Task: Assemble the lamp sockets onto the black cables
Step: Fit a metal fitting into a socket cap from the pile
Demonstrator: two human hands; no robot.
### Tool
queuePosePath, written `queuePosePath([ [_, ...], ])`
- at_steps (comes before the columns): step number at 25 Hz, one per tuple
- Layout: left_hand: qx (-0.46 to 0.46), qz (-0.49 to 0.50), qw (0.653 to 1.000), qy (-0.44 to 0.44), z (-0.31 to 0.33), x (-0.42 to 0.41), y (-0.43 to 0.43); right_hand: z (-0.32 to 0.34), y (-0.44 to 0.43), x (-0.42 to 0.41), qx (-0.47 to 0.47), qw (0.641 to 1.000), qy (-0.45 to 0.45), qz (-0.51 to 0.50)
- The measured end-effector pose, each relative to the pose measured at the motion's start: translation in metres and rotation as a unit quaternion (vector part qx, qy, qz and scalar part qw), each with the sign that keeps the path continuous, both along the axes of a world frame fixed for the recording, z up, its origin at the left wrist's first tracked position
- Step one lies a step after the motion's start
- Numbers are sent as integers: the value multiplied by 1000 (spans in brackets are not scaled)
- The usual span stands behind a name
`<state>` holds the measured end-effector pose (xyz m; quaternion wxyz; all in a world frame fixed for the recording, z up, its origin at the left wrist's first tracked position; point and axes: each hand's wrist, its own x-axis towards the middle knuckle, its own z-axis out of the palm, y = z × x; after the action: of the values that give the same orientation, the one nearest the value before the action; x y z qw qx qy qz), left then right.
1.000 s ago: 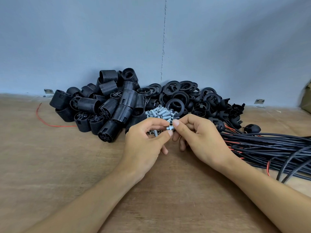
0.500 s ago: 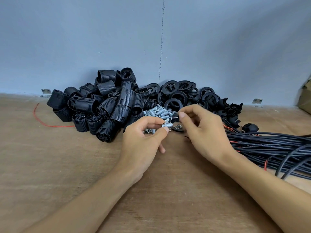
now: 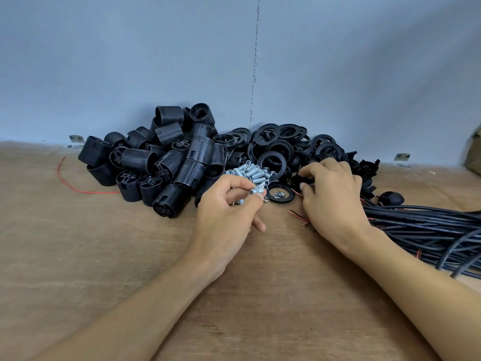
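My left hand (image 3: 226, 207) pinches a small silver threaded tube (image 3: 256, 190) between thumb and forefinger, just in front of a heap of the same metal tubes (image 3: 251, 171). My right hand (image 3: 330, 194) reaches into the black parts at the right, its fingers curled round a black socket cap (image 3: 303, 178) that is mostly hidden. A black ring (image 3: 281, 195) with a small nut inside lies flat between the hands. Ribbed black socket bodies (image 3: 169, 162) are piled at the left, rings (image 3: 276, 147) behind. Black cables (image 3: 426, 230) with red wire ends lie at the right.
The wooden table (image 3: 104, 256) meets a blue-grey wall (image 3: 234, 61) behind the piles. A loose red wire (image 3: 70, 183) curls at the left. Metal brackets (image 3: 402, 157) are fixed along the wall's foot. A brown box corner (image 3: 475, 152) shows at the far right.
My right hand let go of the silver tube and moved right to the black caps. My left hand keeps the tube. The black ring between the hands came into view.
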<state>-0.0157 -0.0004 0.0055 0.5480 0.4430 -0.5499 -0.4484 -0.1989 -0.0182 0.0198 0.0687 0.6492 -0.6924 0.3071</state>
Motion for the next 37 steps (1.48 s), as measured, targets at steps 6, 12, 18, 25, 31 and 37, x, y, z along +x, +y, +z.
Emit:
queuePosePath([
  [6,2,2,1000,-5,0,1,1,1,1,0,-8,1000,-10,3],
  [12,7,7,1000,-13,-1,2,1,1,2,1,-17,1000,-14,-1],
  [18,-3,13,1000,-21,0,1,1,-1,2,2,11,999,35,-26],
  [25,-4,9,1000,-20,-1,0,1,-1,1,3,-27,1000,4,3],
  [31,-1,9,1000,-21,-1,1,0,0,2,3,-17,999,-31,23],
  [37,-2,4,999,-35,-1,0,0,-4,1,1,-8,1000,-12,24],
])
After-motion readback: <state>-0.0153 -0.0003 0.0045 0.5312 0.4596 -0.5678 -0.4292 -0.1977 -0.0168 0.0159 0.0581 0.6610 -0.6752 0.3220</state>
